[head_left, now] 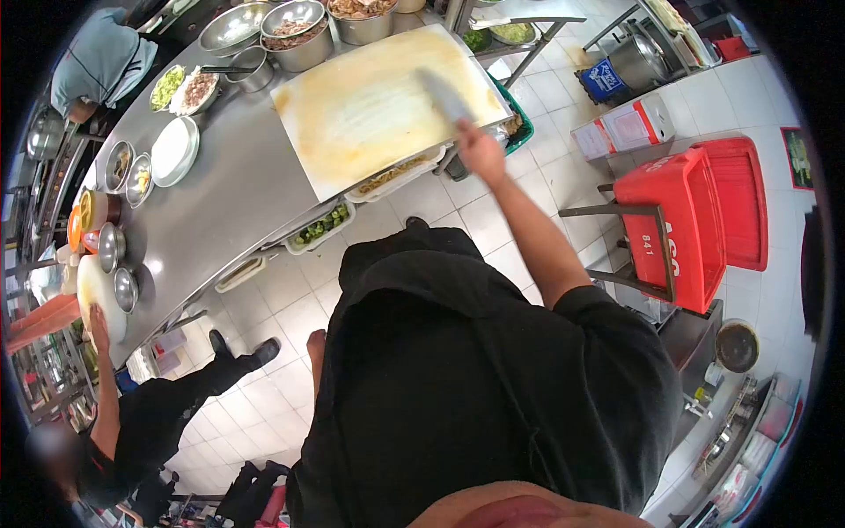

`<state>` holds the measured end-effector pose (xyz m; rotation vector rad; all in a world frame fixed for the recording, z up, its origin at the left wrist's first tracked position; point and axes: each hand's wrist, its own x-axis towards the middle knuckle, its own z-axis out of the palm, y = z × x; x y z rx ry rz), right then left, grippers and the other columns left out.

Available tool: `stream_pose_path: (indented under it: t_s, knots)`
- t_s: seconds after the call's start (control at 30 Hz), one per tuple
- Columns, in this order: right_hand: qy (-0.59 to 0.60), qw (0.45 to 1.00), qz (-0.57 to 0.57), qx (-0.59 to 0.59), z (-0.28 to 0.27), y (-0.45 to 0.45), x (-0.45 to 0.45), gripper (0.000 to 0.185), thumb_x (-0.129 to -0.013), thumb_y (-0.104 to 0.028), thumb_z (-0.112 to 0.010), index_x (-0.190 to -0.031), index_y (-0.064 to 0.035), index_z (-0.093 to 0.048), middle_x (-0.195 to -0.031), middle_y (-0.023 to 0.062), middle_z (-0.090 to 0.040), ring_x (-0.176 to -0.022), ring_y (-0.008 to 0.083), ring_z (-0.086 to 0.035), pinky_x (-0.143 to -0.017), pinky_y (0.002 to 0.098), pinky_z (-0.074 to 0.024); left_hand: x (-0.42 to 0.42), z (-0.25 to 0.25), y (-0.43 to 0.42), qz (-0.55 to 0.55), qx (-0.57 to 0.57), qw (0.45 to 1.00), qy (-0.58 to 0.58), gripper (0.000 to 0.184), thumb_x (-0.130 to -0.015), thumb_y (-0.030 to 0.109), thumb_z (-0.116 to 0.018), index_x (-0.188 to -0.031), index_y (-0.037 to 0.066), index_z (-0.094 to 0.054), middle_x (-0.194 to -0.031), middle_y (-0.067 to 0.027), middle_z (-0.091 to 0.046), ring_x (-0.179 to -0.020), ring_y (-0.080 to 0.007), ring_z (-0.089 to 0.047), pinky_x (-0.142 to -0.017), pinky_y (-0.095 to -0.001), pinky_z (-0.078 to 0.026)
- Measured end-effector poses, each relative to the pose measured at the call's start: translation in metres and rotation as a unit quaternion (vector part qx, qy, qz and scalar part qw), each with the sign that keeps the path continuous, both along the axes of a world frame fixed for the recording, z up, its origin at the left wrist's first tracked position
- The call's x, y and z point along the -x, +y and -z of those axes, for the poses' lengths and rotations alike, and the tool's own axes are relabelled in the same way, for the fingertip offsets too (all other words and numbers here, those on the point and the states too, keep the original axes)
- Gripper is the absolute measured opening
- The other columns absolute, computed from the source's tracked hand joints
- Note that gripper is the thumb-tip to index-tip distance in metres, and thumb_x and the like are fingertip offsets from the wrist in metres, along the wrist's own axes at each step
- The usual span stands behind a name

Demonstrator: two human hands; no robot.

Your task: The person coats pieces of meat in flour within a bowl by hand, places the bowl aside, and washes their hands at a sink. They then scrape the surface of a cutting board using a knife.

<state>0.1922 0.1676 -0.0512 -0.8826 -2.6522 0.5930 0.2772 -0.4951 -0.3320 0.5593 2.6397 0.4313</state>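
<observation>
My right hand (481, 151) is closed round the handle of a broad-bladed kitchen knife (444, 95) at the right side of a large cutting board (370, 106). The blade is slightly blurred and lies over the board, pointing away from me. Pale and yellowish stains mark the board's surface. My left hand (315, 345) hangs low beside my dark apron, apart from the counter. Only a little of it shows, and its fingers cannot be made out.
Metal bowls of meat (297, 40) stand behind the board. White plates (175, 150) sit on the steel counter (238, 176). Below its edge is a tub of green vegetables (321, 227). A co-worker (150, 414) stands at the left; a red bin (673, 220) is at the right.
</observation>
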Motion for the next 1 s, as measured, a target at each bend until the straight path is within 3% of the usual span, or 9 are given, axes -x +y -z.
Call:
stream_pose_path:
  t_s: [0.07,0.1,0.17,0.3,0.37,0.43,0.57,0.9,1.0]
  knots:
    - [0.05,0.994,0.08,-0.061,0.012,0.066,-0.005,0.03,-0.088,-0.027,-0.05,-0.113,-0.0168,-0.061,-0.083,0.019,-0.066,-0.073,0.0377,-0.065,-0.065,0.0476,-0.0525,0.014,0.015,-0.011,0.015,-0.111,0.991,0.076,0.018,-0.082,0.016,-0.055,-0.092,0.003,-0.062,-0.088,-0.0128,-0.064,-0.082,-0.0282,-0.063,-0.069,-0.0389,-0.051]
    - [0.082,0.992,0.076,-0.065,0.01,0.069,-0.009,0.029,-0.088,-0.027,-0.05,-0.113,-0.0157,-0.062,-0.082,0.0193,-0.066,-0.072,0.038,-0.065,-0.064,0.0479,-0.0523,0.017,-0.003,0.001,-0.124,-0.16,0.975,-0.094,0.018,-0.082,0.016,-0.054,-0.093,0.003,-0.061,-0.087,-0.0114,-0.063,-0.08,-0.0264,-0.063,-0.066,-0.0374,-0.05]
    - [0.147,0.984,0.068,-0.074,0.004,0.072,-0.015,0.029,-0.088,-0.025,-0.052,-0.112,-0.0135,-0.062,-0.079,0.02,-0.065,-0.071,0.0388,-0.064,-0.063,0.0486,-0.0521,0.029,-0.065,0.04,-0.509,-0.273,0.758,-0.302,0.019,-0.083,0.016,-0.054,-0.096,0.004,-0.06,-0.085,-0.0087,-0.061,-0.074,-0.0228,-0.063,-0.059,-0.0343,-0.05]
    - [0.062,0.993,-0.1,0.002,0.007,-0.056,-0.019,0.033,-0.087,-0.023,-0.054,-0.121,-0.0248,-0.058,-0.085,0.0149,-0.066,-0.07,0.0325,-0.065,-0.063,0.0456,-0.0521,0.031,-0.074,0.057,-0.511,-0.272,0.756,-0.306,0.019,-0.085,0.016,-0.051,-0.095,0.003,-0.06,-0.082,-0.0078,-0.059,-0.069,-0.0205,-0.061,-0.054,-0.0315,-0.048]
    - [0.011,0.979,-0.201,0.031,-0.001,-0.107,-0.027,0.034,-0.088,-0.027,-0.054,-0.122,-0.0316,-0.058,-0.079,0.0153,-0.062,-0.067,0.0333,-0.062,-0.058,0.0454,-0.0503,0.025,-0.015,0.024,-0.203,-0.203,0.949,-0.132,0.017,-0.085,0.014,-0.05,-0.092,0.003,-0.06,-0.082,-0.0092,-0.059,-0.069,-0.0212,-0.061,-0.056,-0.0334,-0.05]
    - [-0.015,0.977,-0.214,0.02,-0.012,-0.11,-0.031,0.035,-0.088,-0.027,-0.054,-0.122,-0.0309,-0.057,-0.077,0.0148,-0.061,-0.066,0.0336,-0.062,-0.057,0.0453,-0.0502,0.033,0.014,0.008,0.081,-0.108,0.99,0.048,0.018,-0.086,0.011,-0.048,-0.089,0.0,-0.062,-0.084,-0.0116,-0.06,-0.072,-0.0215,-0.062,-0.061,-0.0356,-0.054]
    - [0.054,0.993,-0.106,-0.023,0.02,-0.045,-0.03,0.034,-0.087,-0.025,-0.056,-0.121,-0.0246,-0.058,-0.078,0.0159,-0.063,-0.069,0.0335,-0.063,-0.059,0.0442,-0.051,0.03,-0.06,0.055,-0.454,-0.305,0.786,-0.288,0.021,-0.086,0.009,-0.049,-0.094,-0.006,-0.062,-0.09,-0.0127,-0.061,-0.079,-0.0204,-0.062,-0.064,-0.0332,-0.055]
    - [-0.013,0.982,-0.19,-0.011,-0.008,-0.091,-0.03,0.031,-0.089,-0.029,-0.053,-0.119,-0.0292,-0.058,-0.082,0.0163,-0.062,-0.067,0.033,-0.063,-0.057,0.0455,-0.0506,0.012,-0.029,0.029,-0.265,-0.178,0.929,-0.187,0.02,-0.083,0.012,-0.051,-0.093,-0.001,-0.063,-0.092,-0.0142,-0.063,-0.083,-0.0255,-0.062,-0.071,-0.0359,-0.055]
    - [-0.002,0.996,-0.09,-0.022,0.013,-0.046,-0.024,0.033,-0.09,-0.031,-0.052,-0.122,-0.0269,-0.057,-0.079,0.0168,-0.062,-0.068,0.034,-0.062,-0.058,0.0453,-0.0505,0.012,-0.028,0.021,0.049,-0.031,0.998,0.025,0.016,-0.081,0.012,-0.053,-0.086,0.0,-0.063,-0.086,-0.0139,-0.064,-0.084,-0.0283,-0.062,-0.074,-0.0378,-0.052]
